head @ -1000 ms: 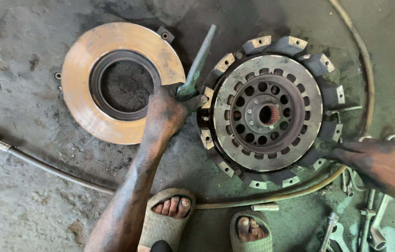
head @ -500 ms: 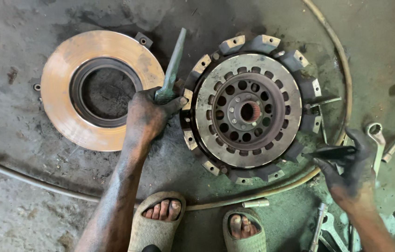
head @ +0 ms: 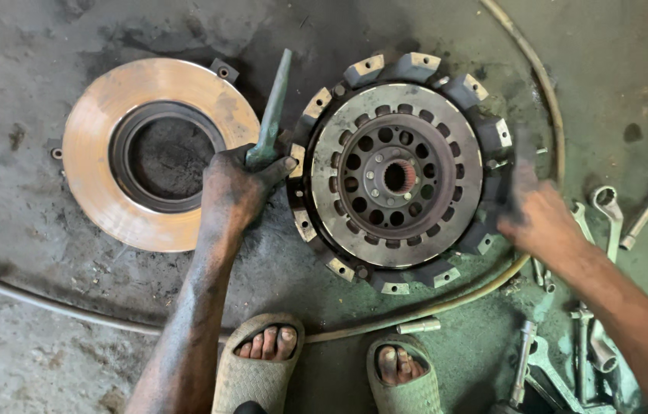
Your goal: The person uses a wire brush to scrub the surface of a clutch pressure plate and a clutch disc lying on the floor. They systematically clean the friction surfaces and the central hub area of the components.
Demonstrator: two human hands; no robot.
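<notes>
Left hand (head: 233, 192): clenched on the green metal bar (head: 272, 107) beside the round grey clutch assembly (head: 397, 176).
Right hand (head: 542, 222): blurred at the clutch rim; grip unclear.
Risk: bar may slip, pinching fingers.

disc (head: 109, 222) left of clutch assembly (head: 397, 172)

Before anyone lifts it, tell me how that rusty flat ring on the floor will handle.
The rusty ring looks like thick solid metal, so probably heavy and stiff. It lies flat on the concrete floor, unlikely to roll or tip. Grime all around suggests a slippery hold.
</notes>
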